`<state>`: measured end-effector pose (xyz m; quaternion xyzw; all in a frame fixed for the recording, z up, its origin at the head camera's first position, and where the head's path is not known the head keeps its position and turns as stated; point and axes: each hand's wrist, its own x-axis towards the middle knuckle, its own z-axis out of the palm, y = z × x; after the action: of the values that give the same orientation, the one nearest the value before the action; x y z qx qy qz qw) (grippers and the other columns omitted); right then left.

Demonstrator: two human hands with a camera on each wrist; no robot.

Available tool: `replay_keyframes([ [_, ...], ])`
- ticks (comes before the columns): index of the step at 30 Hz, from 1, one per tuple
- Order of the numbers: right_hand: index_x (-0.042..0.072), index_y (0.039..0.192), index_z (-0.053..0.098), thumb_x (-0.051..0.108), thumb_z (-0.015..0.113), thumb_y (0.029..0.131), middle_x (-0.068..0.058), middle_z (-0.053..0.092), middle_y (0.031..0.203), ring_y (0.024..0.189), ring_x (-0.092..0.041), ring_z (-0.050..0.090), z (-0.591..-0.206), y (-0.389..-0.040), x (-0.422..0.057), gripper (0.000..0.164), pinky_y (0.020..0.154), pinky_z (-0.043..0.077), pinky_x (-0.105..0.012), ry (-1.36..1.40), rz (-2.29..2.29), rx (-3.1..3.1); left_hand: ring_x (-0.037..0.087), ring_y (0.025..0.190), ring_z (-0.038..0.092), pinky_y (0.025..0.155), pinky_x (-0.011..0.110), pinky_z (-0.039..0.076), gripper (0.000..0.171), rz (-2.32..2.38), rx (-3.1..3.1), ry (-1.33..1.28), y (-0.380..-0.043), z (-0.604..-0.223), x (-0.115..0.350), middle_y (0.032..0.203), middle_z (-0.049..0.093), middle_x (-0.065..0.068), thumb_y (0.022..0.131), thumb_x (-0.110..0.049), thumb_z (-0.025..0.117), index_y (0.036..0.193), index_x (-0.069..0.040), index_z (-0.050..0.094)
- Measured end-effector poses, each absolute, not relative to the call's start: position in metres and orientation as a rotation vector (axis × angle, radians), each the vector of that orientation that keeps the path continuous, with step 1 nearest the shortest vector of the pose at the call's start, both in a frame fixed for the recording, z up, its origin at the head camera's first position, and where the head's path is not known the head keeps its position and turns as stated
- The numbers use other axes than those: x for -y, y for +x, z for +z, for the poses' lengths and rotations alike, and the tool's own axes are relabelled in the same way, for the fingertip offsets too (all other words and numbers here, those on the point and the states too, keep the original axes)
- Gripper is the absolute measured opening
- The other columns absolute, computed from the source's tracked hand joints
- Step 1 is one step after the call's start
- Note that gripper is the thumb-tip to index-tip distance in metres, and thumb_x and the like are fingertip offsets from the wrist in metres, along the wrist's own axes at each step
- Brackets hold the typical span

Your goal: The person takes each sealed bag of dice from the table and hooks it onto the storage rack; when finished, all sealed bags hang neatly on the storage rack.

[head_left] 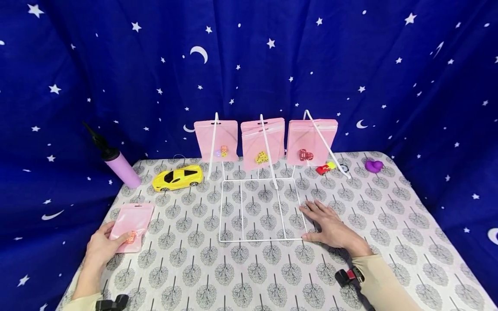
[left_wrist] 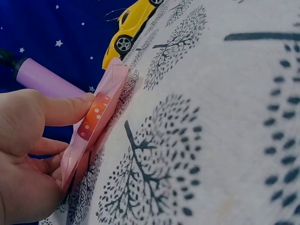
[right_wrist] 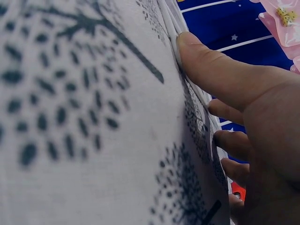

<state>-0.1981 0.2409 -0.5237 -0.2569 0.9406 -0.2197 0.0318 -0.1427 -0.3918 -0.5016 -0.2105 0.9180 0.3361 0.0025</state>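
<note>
At the left of the table my left hand [head_left: 102, 245] pinches a pink zip pouch [head_left: 134, 216] by its lower edge, thumb on top. Orange dice with white dots [left_wrist: 96, 115] show through the pouch under the thumb. My right hand [head_left: 330, 226] rests with spread fingers at the right side of a white wire rack [head_left: 260, 240], thumb at its front corner. From the rack's three arms hang pink pouches: the left one [head_left: 206, 134] shows a clear and an orange die, the middle ones [head_left: 253, 138] yellow dice, the right ones [head_left: 323, 134] red dice.
A yellow toy car [head_left: 178, 178] and a purple hand pump [head_left: 123, 170] stand at the back left. Behind the rack's right arm lies a small red and yellow toy car [head_left: 325, 168]. A purple toy duck [head_left: 374, 166] is at the back right. A starry blue curtain [head_left: 249, 52] surrounds the table.
</note>
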Motion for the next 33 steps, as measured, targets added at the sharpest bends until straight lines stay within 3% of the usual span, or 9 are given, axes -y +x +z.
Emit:
replay_keyframes([
  [13,0.007,0.147,0.042,0.048,0.075,0.078,-0.026,0.031,0.154,0.142,-0.05,0.02,-0.522,-0.198,-0.24,0.086,0.112,0.013,-0.071,-0.808,-0.674,-2.901,0.045,0.118,0.046,0.093,0.055,0.037,0.089,1.099,-2.907,-0.755,-0.138,-0.501,0.385,0.135,0.047,0.029,0.081,-0.03,0.079,0.148,0.002,0.031],
  [21,0.008,0.147,0.042,0.051,0.074,0.078,-0.026,0.03,0.154,0.142,-0.05,0.02,-0.523,-0.198,-0.241,0.087,0.112,0.013,-0.071,-0.806,-0.669,-2.9,0.047,0.115,0.048,0.092,0.056,0.039,0.085,1.062,-2.948,-0.79,-0.135,-0.497,0.38,0.128,0.05,0.032,0.078,-0.026,0.081,0.141,0.007,0.035],
  [33,0.008,0.147,0.042,0.05,0.075,0.078,-0.026,0.032,0.153,0.142,-0.05,0.021,-0.524,-0.197,-0.241,0.087,0.112,0.013,-0.07,-0.809,-0.685,-2.902,0.044,0.113,0.051,0.081,0.05,0.042,0.078,1.089,-2.95,-0.802,-0.137,-0.485,0.371,0.132,0.053,0.029,0.073,-0.045,0.083,0.129,-0.002,0.051],
])
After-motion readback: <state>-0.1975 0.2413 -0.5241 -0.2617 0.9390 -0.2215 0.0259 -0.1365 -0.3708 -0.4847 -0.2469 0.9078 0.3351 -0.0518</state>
